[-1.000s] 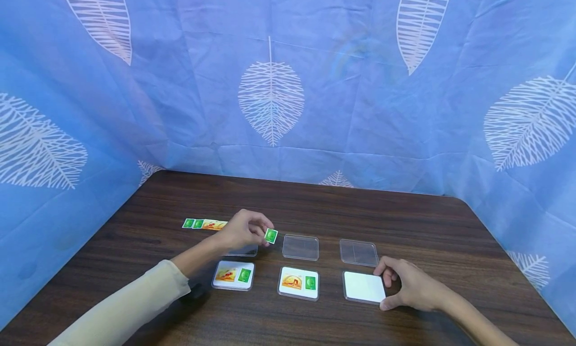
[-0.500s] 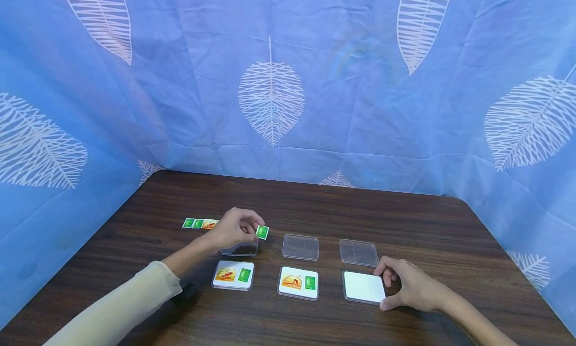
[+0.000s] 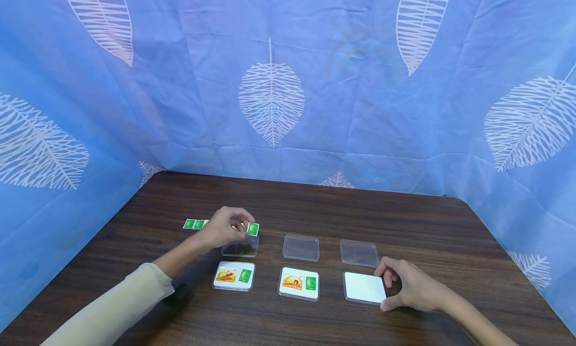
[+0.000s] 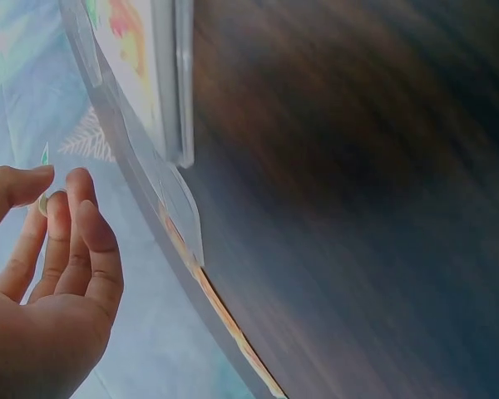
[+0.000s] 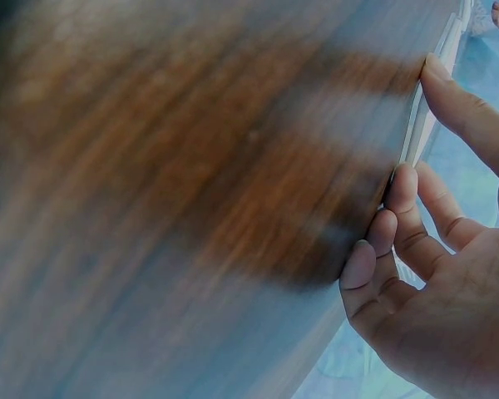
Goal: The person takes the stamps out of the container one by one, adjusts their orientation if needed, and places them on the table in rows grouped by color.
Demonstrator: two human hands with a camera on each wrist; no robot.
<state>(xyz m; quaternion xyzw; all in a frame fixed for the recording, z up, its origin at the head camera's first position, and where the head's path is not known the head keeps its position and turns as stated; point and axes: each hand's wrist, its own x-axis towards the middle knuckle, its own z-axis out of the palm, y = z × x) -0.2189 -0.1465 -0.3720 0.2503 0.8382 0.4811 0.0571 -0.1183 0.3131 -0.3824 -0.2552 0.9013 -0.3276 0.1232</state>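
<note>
My left hand [image 3: 221, 227] pinches a small green stamp [image 3: 253, 229] between thumb and fingertips, raised above the table near the left clear lid [image 3: 240, 248]. In the left wrist view the stamp [image 4: 45, 155] appears nearly edge-on. My right hand [image 3: 408, 287] holds the right side of a flat clear case [image 3: 363, 287] with a plain white insert, thumb at the near corner and fingers at the far one. The right wrist view shows those fingertips resting on the tabletop by the case's edge. Part of a stamp row, with green stamps [image 3: 194, 224] at its left end, is hidden behind my left hand.
Two more cases, the left case [image 3: 233, 286] and the middle case [image 3: 298, 296], each hold an orange and a green stamp on white. Behind stand a middle clear lid [image 3: 301, 248] and a right clear lid [image 3: 359, 253]. Blue leaf-patterned cloth [image 3: 333, 111] surrounds the dark wooden table [image 3: 405, 216].
My left hand has moved left with the green stamp, from beside the middle lid to above the left lid, covering more of the stamp row. My right hand and its case stay put.
</note>
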